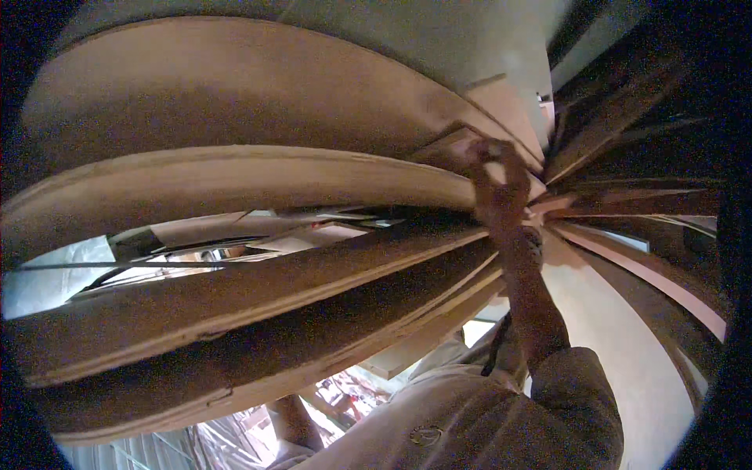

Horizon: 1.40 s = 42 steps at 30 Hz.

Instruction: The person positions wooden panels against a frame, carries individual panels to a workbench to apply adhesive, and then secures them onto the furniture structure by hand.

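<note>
My right hand reaches up among large wooden boards, its fingers curled at the edge of a small thin wooden panel. Motion and grain blur the fingertips, but the hand looks closed on that panel. Behind the panel stands a broad brown sheet of plywood. Just below runs another long board, its end close to my wrist. Only my left forearm shows, low in the picture; the lowest board hides the hand.
Thick boards stretch across my left side, with a gap between them opening on cluttered scraps. On the right, a pale panel and several dark boards lean inward. Clear plastic sheeting hangs at far left.
</note>
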Tool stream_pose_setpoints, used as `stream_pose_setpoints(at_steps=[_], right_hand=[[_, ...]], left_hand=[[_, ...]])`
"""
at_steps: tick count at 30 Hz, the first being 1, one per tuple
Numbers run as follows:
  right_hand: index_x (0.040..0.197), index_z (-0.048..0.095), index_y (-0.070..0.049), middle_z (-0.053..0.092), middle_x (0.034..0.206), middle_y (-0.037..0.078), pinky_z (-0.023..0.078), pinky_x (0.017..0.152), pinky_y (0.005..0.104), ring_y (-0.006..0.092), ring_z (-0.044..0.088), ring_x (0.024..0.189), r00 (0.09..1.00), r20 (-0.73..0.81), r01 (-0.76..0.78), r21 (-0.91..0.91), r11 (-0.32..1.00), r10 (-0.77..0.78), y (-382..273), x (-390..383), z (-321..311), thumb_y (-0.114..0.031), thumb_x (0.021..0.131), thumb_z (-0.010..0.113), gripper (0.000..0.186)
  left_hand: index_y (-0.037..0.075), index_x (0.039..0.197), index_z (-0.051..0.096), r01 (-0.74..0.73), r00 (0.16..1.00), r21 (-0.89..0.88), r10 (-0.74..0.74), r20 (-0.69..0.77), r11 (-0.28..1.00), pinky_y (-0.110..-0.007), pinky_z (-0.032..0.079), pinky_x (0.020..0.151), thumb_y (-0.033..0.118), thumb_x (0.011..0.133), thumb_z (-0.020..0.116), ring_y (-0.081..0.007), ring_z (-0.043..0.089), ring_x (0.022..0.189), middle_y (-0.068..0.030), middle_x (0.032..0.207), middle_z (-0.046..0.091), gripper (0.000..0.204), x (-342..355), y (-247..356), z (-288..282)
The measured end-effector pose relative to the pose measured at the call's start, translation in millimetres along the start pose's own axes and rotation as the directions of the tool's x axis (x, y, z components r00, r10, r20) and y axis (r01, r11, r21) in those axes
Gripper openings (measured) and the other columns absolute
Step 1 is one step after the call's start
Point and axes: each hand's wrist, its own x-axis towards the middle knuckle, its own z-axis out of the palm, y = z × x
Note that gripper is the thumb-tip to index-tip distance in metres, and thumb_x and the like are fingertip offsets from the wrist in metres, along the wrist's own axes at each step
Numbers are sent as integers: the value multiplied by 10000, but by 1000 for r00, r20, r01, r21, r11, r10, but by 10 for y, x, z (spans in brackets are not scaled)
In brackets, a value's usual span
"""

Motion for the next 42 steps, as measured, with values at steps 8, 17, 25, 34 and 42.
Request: stream_pose_setpoints(at_steps=[8,17,25,34,42], right_hand=[[1184,657,-57,648,1189,178,468,1023,448,365,610,1135,982,123,-113,-226,968,143,-51,-573,180,-270,909,749,359],[1157,650,-50,656,1132,160,486,963,452,350,619,1105,958,-69,280,28,960,-277,283,-612,175,-237,922,738,313],[1261,623,-48,643,1247,183,468,1037,451,341,616,1173,980,194,-48,-32,998,54,232,-569,-179,-238,976,666,346],[1328,524,30,582,1301,271,495,973,448,393,593,1173,733,-526,-222,-784,579,-431,899,633,-1567,-366,944,686,574],[1359,547,-17,658,1230,177,553,873,405,311,650,1082,758,-650,-426,-421,801,62,2377,1520,-2281,-342,930,671,552]], left_hand=[[124,1557,223,68,998,29,-68,3,997,-604,271,1184,564,1051,274,-440,246,1477,-271,1589,218,673,-50,-20,76],[108,1556,228,117,993,29,-117,-4,993,-601,268,1185,553,1055,274,-437,242,1479,-272,1589,217,672,-75,10,260],[93,1554,233,187,982,41,-186,-35,981,-598,265,1187,544,1058,275,-434,239,1481,-273,1589,216,672,-160,69,422],[76,1553,239,268,959,26,-264,-109,963,-595,261,1188,534,1062,276,-431,235,1483,-273,1589,215,672,-228,121,505],[62,1551,243,298,944,-29,-299,-137,954,-592,258,1190,524,1065,276,-428,231,1484,-274,1589,214,672,-128,143,490]])
